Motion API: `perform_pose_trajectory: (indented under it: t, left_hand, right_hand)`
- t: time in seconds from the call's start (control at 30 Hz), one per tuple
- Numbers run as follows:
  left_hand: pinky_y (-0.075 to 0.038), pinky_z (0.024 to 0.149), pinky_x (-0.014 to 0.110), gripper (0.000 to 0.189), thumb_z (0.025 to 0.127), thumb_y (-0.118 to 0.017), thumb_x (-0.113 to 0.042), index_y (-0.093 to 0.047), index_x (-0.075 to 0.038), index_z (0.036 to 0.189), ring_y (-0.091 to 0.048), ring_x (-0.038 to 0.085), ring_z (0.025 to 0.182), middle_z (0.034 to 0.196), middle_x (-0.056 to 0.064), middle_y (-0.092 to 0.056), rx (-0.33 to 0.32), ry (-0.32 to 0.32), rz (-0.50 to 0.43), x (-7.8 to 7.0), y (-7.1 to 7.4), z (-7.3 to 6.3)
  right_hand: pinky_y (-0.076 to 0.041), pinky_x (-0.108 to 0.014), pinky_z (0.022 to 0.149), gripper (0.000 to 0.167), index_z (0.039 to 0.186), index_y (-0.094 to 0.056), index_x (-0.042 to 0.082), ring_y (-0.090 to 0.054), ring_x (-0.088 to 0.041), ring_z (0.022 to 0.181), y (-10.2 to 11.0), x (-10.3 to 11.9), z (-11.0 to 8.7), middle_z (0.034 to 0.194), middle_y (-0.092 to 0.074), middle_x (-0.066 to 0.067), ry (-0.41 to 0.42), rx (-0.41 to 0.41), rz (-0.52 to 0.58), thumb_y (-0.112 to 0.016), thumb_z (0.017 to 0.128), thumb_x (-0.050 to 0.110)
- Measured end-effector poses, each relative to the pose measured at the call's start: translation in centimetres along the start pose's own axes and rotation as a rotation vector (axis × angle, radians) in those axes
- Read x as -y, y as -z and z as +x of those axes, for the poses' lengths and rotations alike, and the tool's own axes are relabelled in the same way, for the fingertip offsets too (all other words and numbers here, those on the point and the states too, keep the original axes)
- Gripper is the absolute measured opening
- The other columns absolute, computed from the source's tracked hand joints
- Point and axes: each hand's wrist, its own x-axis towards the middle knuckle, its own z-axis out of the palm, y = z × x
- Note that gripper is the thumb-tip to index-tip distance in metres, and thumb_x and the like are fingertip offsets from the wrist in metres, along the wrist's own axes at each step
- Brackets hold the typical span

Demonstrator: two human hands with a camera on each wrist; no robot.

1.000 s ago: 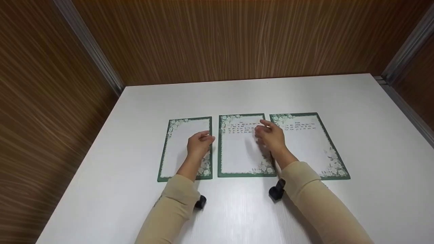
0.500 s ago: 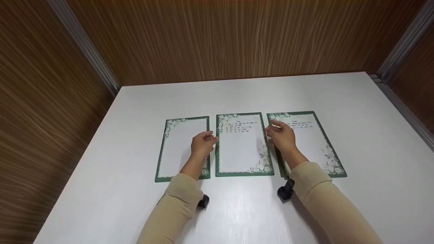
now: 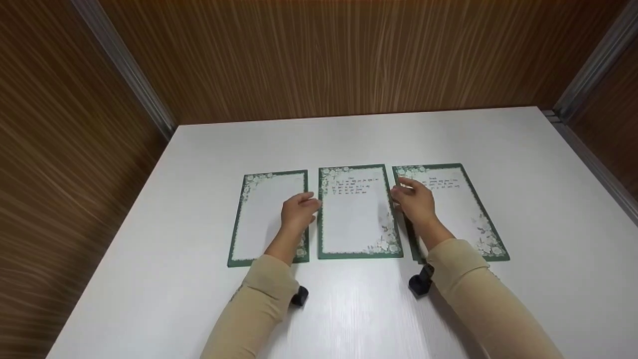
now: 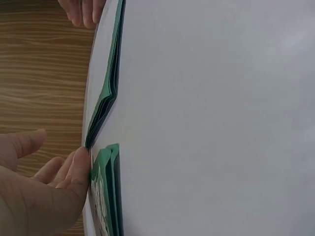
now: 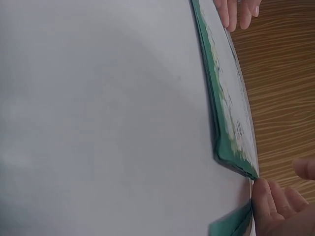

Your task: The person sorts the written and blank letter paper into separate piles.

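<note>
The middle stack [image 3: 351, 219] lies on the tabletop [image 3: 354, 319] between the left stack [image 3: 264, 214] and the right stack [image 3: 463, 214], its writing too small to read. The left hand [image 3: 298, 212] and right hand [image 3: 414, 200] partly cover those neighbours. Its top sheet is white — green-bordered, with pale flowers in two corners (upper left, lower right). Both hands grasp nothing, their loose fingers at its sides.
</note>
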Motion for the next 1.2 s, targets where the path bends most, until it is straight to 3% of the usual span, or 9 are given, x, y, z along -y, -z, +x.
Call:
perform_pose_trajectory:
  t: [0.23, 0.5, 0.67, 0.9, 1.2]
  left_hand:
    - [-0.052, 0.086, 0.029, 0.041, 0.091, -0.063, -0.014, -0.055, -0.003, 0.130, -0.058, 0.022, 0.110, 0.120, 0.011, -0.062, -0.017, -0.014, -0.030, -0.2, 0.1, -0.2]
    - [-0.053, 0.083, 0.029, 0.043, 0.088, -0.065, 0.001, -0.055, -0.001, 0.130, -0.060, 0.023, 0.105, 0.117, 0.013, -0.060, -0.014, -0.043, -0.136, -0.2, -0.2, -0.2]
    - [-0.052, 0.080, 0.029, 0.047, 0.085, -0.066, 0.004, -0.054, -0.001, 0.131, -0.060, 0.022, 0.103, 0.116, 0.013, -0.059, -0.017, -0.035, -0.114, -0.1, -0.4, -0.1]
    - [-0.051, 0.086, 0.030, 0.042, 0.087, -0.065, 0.002, -0.057, -0.001, 0.128, -0.060, 0.021, 0.107, 0.118, 0.012, -0.063, -0.019, -0.003, -0.090, 0.1, -0.1, -0.1]
    - [-0.052, 0.081, 0.029, 0.037, 0.090, -0.063, -0.002, -0.059, -0.002, 0.127, -0.061, 0.020, 0.102, 0.119, 0.011, -0.062, 0.022, 0.026, -0.082, -0.1, -0.4, -0.3]
  right_hand:
    - [-0.048, -0.034, 0.093, 0.050, 0.142, -0.041, 0.004, -0.056, -0.029, 0.115, 0.1, 0.1, 0.0, 0.133, -0.053, -0.017, -0.006, -0.009, 0.006, -0.058, 0.096, 0.011]
    - [-0.047, -0.033, 0.094, 0.063, 0.145, -0.037, 0.007, -0.053, -0.025, 0.119, 0.3, -0.3, 0.2, 0.135, -0.050, -0.015, -0.003, 0.053, 0.080, -0.065, 0.090, 0.005]
    - [-0.049, -0.030, 0.090, 0.069, 0.147, -0.034, 0.009, -0.051, -0.024, 0.121, 0.3, -0.5, 0.1, 0.136, -0.048, -0.014, -0.019, 0.082, 0.092, -0.067, 0.087, 0.003]
    - [-0.049, -0.022, 0.082, 0.060, 0.144, -0.040, 0.007, -0.056, -0.020, 0.110, 0.4, -0.6, 0.2, 0.136, -0.051, -0.014, -0.056, 0.131, 0.118, -0.064, 0.090, 0.004]
    - [-0.048, -0.022, 0.080, 0.050, 0.139, -0.048, 0.005, -0.056, -0.013, 0.096, 1.5, -0.6, 0.4, 0.133, -0.053, -0.011, -0.139, 0.144, 0.090, -0.063, 0.092, 0.011]
